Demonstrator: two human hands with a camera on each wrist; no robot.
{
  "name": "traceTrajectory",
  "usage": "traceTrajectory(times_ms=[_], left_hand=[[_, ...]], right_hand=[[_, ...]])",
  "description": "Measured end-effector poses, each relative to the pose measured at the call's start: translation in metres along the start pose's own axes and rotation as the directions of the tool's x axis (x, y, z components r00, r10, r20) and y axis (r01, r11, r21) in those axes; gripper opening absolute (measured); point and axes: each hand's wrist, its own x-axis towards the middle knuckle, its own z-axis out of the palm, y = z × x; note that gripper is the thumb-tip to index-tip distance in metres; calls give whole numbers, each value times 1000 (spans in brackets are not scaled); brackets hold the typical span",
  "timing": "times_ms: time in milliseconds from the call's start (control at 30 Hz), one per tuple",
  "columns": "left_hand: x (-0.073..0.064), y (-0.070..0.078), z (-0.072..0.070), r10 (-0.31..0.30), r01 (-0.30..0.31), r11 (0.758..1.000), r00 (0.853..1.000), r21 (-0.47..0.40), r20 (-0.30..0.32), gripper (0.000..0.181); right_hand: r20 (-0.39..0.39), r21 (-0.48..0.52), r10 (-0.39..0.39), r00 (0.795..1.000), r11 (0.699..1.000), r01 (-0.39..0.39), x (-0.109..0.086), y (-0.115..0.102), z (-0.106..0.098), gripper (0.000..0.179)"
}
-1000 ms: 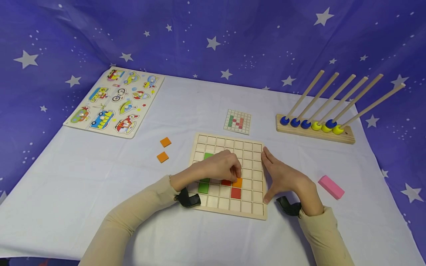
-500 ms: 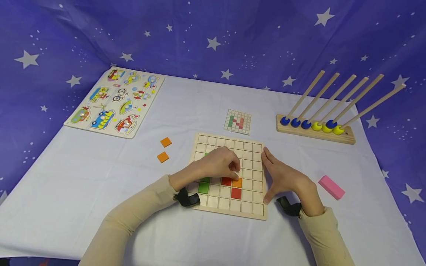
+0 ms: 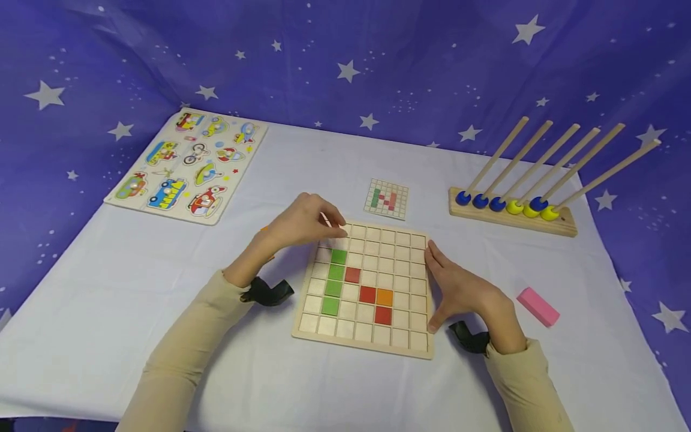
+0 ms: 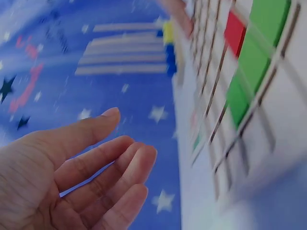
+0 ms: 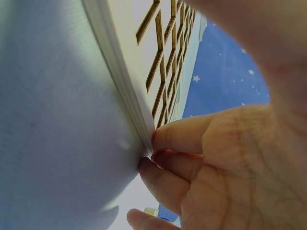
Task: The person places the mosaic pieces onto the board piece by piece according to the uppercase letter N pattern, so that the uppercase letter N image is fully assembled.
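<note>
A wooden grid board point(image 3: 363, 345) lies on the white-covered table. A column of green tiles point(image 3: 330, 306), three red tiles point(image 3: 367, 294) on a diagonal and one orange tile point(image 3: 385, 297) sit in its cells. Over the board's far left corner hovers my left hand point(image 3: 305, 221), its fingers loosely bent; the left wrist view shows nothing between thumb and fingers. My right hand point(image 3: 463, 288) touches the board's right edge, thumb spread low and fingertips near the far corner. Two loose orange tiles point(image 3: 264, 228) left of the board are mostly hidden by my left hand and wrist.
Behind the board lies a small pattern card point(image 3: 386, 199). A vehicle puzzle board point(image 3: 189, 168) is at the back left. An abacus with upright rods point(image 3: 513, 212) stands at the back right, and a pink block point(image 3: 538, 306) lies right of my right hand.
My left hand has left the orange tile on the board and moved up and to the left, uncovering the green and red tiles. The right hand stays at the board's edge.
</note>
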Motion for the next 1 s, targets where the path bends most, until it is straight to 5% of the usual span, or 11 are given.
traceTrajectory(times_ms=[267, 600, 800, 1000], left_hand=[[-23, -41, -40, -153, 158, 986, 984, 52, -91, 27], [-40, -83, -61, -324, 308, 928, 945, 210, 48, 30], [-37, -91, -55, -314, 293, 920, 948, 259, 45, 25], [-32, -96, -51, -234, 235, 944, 972, 232, -33, 21]], right_hand=[[-4, -1, -9, 1000, 1000, 9, 0, 0, 1, 143], [-4, -1, -4, 1000, 1000, 4, 1, 1, 3, 143], [-11, 0, -9, 1000, 1000, 9, 1, 2, 3, 143], [-10, -8, -4, 1000, 1000, 4, 1, 1, 2, 143]])
